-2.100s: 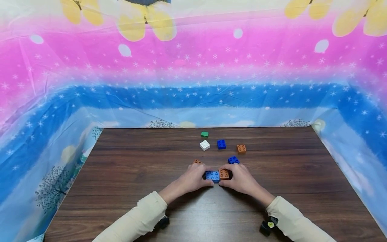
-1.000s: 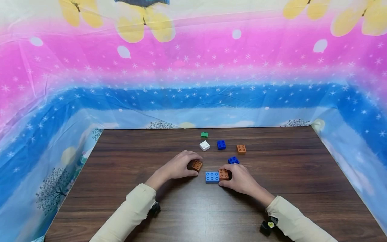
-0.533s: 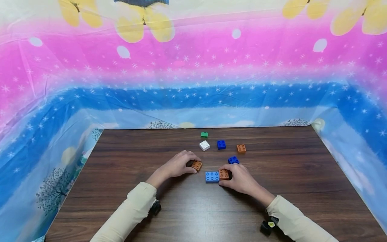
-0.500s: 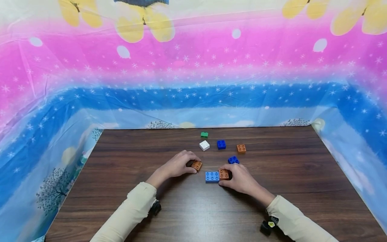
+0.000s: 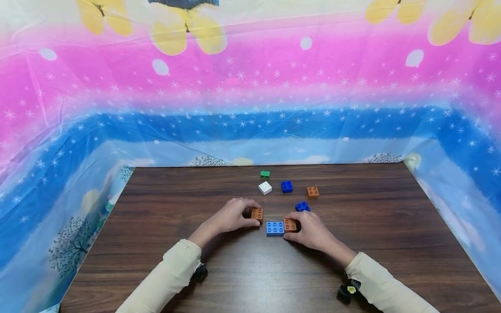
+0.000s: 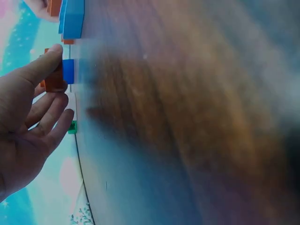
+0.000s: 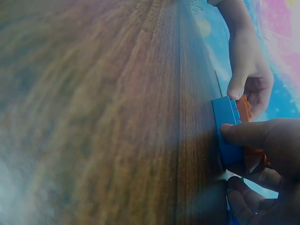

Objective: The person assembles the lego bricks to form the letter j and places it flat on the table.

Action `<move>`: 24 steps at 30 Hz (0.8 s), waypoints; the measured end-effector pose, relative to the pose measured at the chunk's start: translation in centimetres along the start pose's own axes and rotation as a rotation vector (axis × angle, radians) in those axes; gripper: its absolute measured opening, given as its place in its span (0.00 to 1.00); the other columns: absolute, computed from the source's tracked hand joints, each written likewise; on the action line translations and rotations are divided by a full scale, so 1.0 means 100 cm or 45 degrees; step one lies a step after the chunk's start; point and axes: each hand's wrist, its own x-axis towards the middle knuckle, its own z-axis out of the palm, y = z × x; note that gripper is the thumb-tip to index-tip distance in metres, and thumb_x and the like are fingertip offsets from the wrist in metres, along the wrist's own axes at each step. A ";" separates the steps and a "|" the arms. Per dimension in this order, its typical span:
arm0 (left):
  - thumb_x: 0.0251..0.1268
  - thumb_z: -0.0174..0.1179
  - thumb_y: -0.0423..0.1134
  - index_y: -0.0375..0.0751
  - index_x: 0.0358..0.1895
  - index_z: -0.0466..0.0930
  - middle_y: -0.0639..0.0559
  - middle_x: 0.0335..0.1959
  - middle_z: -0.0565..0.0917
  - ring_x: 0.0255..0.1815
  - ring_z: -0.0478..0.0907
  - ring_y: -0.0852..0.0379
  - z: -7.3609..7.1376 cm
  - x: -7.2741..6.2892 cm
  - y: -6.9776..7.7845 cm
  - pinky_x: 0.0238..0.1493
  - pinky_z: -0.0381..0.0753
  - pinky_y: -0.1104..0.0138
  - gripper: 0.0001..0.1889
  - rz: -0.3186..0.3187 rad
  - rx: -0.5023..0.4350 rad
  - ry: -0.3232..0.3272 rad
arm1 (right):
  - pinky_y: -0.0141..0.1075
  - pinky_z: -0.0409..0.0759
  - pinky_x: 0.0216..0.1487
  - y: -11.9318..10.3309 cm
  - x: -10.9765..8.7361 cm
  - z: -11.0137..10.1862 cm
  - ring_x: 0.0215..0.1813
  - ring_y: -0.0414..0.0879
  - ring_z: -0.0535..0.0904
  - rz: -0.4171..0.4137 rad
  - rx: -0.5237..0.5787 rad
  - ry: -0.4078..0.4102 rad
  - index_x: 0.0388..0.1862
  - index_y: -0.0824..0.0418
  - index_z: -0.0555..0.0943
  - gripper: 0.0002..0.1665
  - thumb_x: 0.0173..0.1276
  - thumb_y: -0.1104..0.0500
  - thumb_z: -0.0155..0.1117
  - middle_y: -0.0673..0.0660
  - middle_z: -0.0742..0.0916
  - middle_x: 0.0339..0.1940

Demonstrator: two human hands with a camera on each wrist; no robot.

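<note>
My left hand (image 5: 234, 216) pinches an orange building brick (image 5: 257, 214) between thumb and fingers. This brick sits just left of and behind a light blue building brick (image 5: 275, 228); the left wrist view shows the thumb on the orange brick's near side (image 6: 54, 80). A second orange brick (image 5: 289, 224) is stacked on the right end of the light blue one. With thumb in front and fingers behind, my right hand (image 5: 311, 230) grips that stack; its thumb presses the light blue brick's side (image 7: 228, 140) in the right wrist view. The fingers partly hide the stacked brick.
Behind the hands on the wooden table (image 5: 180, 187) lie a white brick (image 5: 265, 188), a green brick (image 5: 265, 174), a dark blue brick (image 5: 287, 187) and an orange brick (image 5: 312, 192). Another dark blue brick (image 5: 302, 206) lies right behind the right hand. A printed cloth (image 5: 250, 126) surrounds the table.
My left hand has let go of the light blue brick, moved left and taken hold of the orange brick, which is now turned straighter and slightly to the right. The right hand stays in place.
</note>
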 end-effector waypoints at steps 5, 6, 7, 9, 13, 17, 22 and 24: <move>0.65 0.72 0.48 0.43 0.60 0.82 0.55 0.45 0.85 0.39 0.80 0.60 0.002 -0.004 0.005 0.40 0.78 0.67 0.24 0.010 -0.020 -0.009 | 0.39 0.73 0.36 0.001 0.000 0.000 0.35 0.39 0.76 -0.004 -0.006 0.004 0.53 0.57 0.87 0.26 0.56 0.51 0.83 0.46 0.86 0.36; 0.65 0.71 0.49 0.43 0.60 0.82 0.55 0.45 0.85 0.39 0.79 0.61 0.002 -0.005 0.006 0.40 0.78 0.67 0.24 0.012 -0.017 -0.014 | 0.39 0.73 0.37 0.001 0.000 0.000 0.36 0.39 0.76 -0.003 -0.007 0.004 0.53 0.57 0.87 0.26 0.56 0.51 0.83 0.46 0.87 0.36; 0.65 0.71 0.50 0.43 0.60 0.82 0.56 0.45 0.85 0.39 0.79 0.61 0.002 -0.005 0.008 0.40 0.77 0.68 0.24 0.012 -0.010 -0.018 | 0.39 0.73 0.37 0.001 0.000 0.000 0.36 0.39 0.76 -0.002 -0.008 0.004 0.53 0.57 0.87 0.26 0.56 0.51 0.83 0.46 0.87 0.37; 0.66 0.70 0.50 0.45 0.59 0.83 0.57 0.45 0.84 0.38 0.78 0.62 0.003 -0.006 0.010 0.39 0.77 0.68 0.23 0.021 -0.003 -0.022 | 0.39 0.74 0.38 0.001 0.000 0.000 0.37 0.39 0.76 0.001 -0.010 0.005 0.53 0.57 0.87 0.27 0.56 0.51 0.83 0.47 0.87 0.38; 0.66 0.70 0.52 0.47 0.57 0.83 0.60 0.43 0.84 0.38 0.76 0.64 0.004 -0.007 0.014 0.40 0.77 0.67 0.21 0.040 0.021 -0.027 | 0.40 0.74 0.39 0.001 0.001 0.000 0.38 0.40 0.77 0.008 -0.009 -0.002 0.54 0.57 0.87 0.27 0.56 0.51 0.82 0.48 0.88 0.39; 0.65 0.70 0.53 0.47 0.57 0.84 0.59 0.44 0.84 0.40 0.76 0.64 0.006 -0.009 0.018 0.44 0.77 0.66 0.22 0.066 0.046 -0.023 | 0.40 0.73 0.38 0.000 0.001 0.000 0.37 0.39 0.76 0.008 0.001 -0.009 0.54 0.56 0.87 0.27 0.56 0.51 0.82 0.47 0.88 0.39; 0.65 0.71 0.53 0.47 0.56 0.84 0.57 0.46 0.85 0.43 0.79 0.62 0.009 -0.009 0.022 0.46 0.78 0.64 0.21 0.076 0.059 -0.010 | 0.39 0.72 0.36 0.000 0.001 0.000 0.35 0.39 0.75 0.009 0.004 -0.008 0.54 0.57 0.87 0.27 0.56 0.51 0.82 0.47 0.87 0.37; 0.64 0.71 0.52 0.46 0.55 0.84 0.56 0.46 0.86 0.44 0.80 0.61 0.009 -0.010 0.024 0.47 0.79 0.63 0.21 0.081 0.063 0.005 | 0.38 0.72 0.36 0.000 0.001 0.000 0.35 0.39 0.75 0.010 0.006 -0.008 0.54 0.57 0.87 0.27 0.56 0.51 0.82 0.47 0.87 0.37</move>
